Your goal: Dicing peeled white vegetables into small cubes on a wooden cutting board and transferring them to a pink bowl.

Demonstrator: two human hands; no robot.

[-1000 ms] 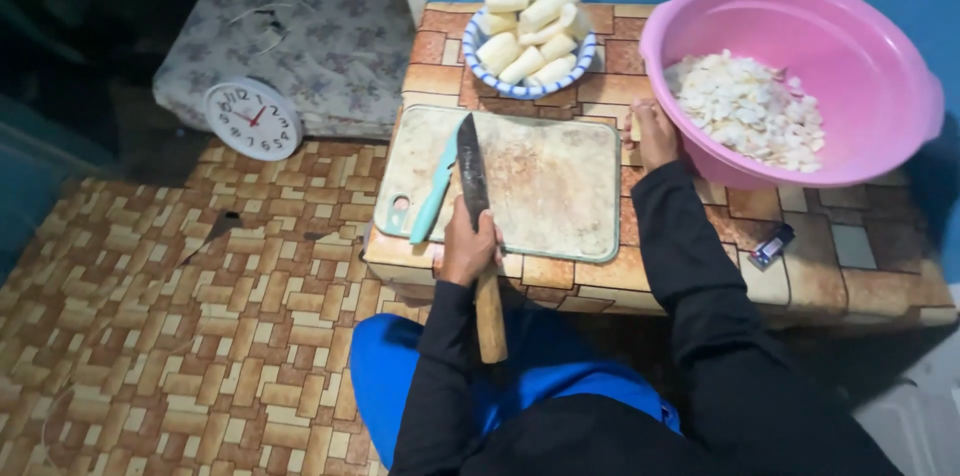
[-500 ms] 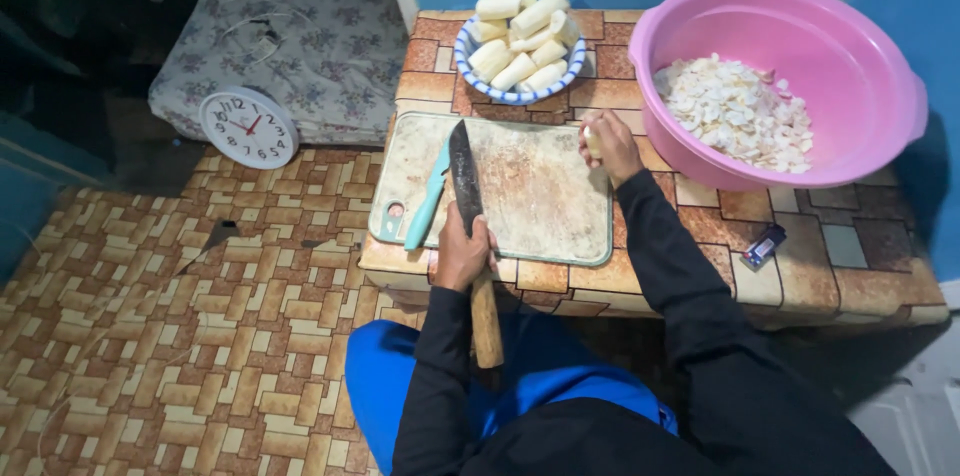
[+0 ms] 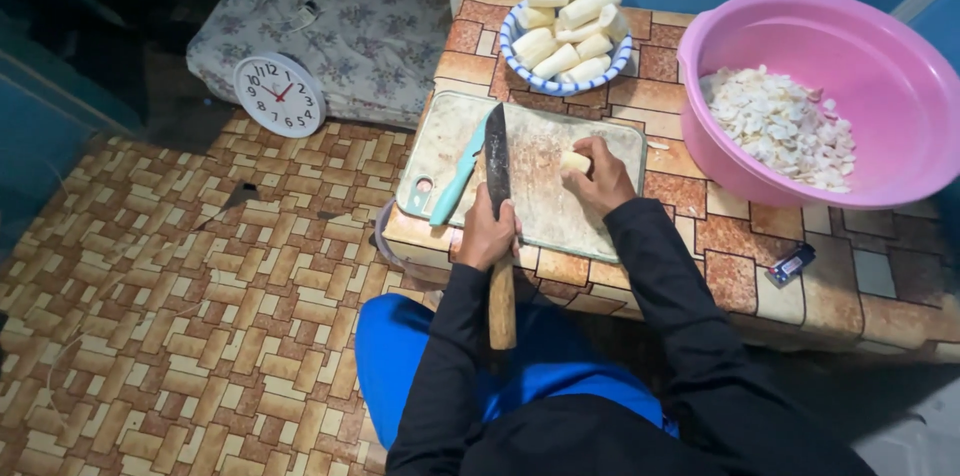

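Note:
My left hand (image 3: 487, 234) grips the wooden handle of a large dark knife (image 3: 497, 164), whose blade lies flat across the pale cutting board (image 3: 540, 206). My right hand (image 3: 598, 176) presses a pale peeled root piece (image 3: 573, 162) onto the board, just right of the blade. A small teal-handled knife (image 3: 458, 181) rests along the board's left side.
A blue-rimmed bowl (image 3: 560, 86) piled with peeled root pieces stands behind the board. A pink basin (image 3: 900, 86) of thin white slices sits at the right. A small lighter (image 3: 794, 264) lies on the low patterned table (image 3: 880, 286). A white wall clock (image 3: 280, 94) leans by a floral mattress (image 3: 330, 26).
My right hand has come from beside the pink basin to the cutting board, carrying a root piece and setting it down near the blade. The left hand keeps its grip on the knife.

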